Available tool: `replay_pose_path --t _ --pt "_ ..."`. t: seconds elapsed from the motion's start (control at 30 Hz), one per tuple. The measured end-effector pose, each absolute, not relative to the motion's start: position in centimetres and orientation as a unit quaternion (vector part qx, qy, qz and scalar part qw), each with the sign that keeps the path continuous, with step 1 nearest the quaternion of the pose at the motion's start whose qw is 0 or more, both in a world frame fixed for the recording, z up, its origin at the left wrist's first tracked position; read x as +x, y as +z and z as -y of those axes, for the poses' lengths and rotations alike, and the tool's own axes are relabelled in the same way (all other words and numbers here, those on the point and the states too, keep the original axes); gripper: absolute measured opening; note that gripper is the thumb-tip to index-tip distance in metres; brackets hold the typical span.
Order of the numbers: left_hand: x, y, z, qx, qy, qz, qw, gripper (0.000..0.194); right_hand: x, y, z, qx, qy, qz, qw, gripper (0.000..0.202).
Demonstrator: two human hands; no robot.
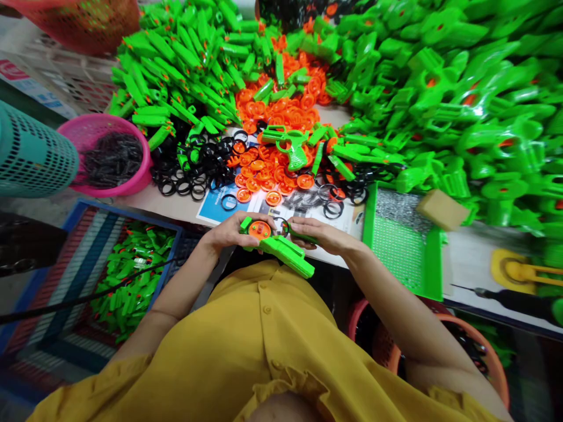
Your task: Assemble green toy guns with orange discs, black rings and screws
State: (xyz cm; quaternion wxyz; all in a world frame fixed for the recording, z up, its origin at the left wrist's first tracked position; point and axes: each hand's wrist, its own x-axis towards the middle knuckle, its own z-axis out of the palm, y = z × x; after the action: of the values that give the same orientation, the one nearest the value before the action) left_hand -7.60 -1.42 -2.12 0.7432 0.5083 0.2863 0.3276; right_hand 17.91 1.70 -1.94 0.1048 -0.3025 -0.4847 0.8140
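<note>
Near my waist, my left hand (233, 231) is closed around a green toy gun (288, 255) that has an orange disc (259, 230) set in it. Close by on the right, my right hand (321, 234) has its fingers wrapped round a green part (304, 237), mostly hidden by them. A black ring (281, 227) shows between the two hands. Beyond them, orange discs (273, 198) and black rings (197, 192) lie in piles on the table, with a green toy gun (290, 143) on top of the discs.
Green parts form large heaps at the back left (176, 58) and right (440, 105). A green tray (400, 252) with a tan block (442, 210) stands right. On the left are a pink basket (143, 170) and a blue-rimmed crate (176, 234); a screwdriver (510, 299) lies far right.
</note>
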Motion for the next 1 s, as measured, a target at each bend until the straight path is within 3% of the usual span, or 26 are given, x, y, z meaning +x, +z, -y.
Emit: replay_pose_path --t 0.27,0.6,1.0 --pt "-7.6 -2.4 1.5 0.511 0.326 -0.284 0.744 0.052 18.2 -1.4 -1.8 -0.305 0.756 0.569 0.103 0.041" --pt "-7.7 -3.3 2.0 0.533 0.332 -0.302 0.717 0.055 18.1 0.6 -1.0 -0.387 0.402 0.826 0.083 0.052" --pt "-7.2 -6.2 3.4 0.393 0.459 -0.310 0.734 0.070 17.0 0.4 0.8 -0.364 0.185 0.897 0.169 0.047"
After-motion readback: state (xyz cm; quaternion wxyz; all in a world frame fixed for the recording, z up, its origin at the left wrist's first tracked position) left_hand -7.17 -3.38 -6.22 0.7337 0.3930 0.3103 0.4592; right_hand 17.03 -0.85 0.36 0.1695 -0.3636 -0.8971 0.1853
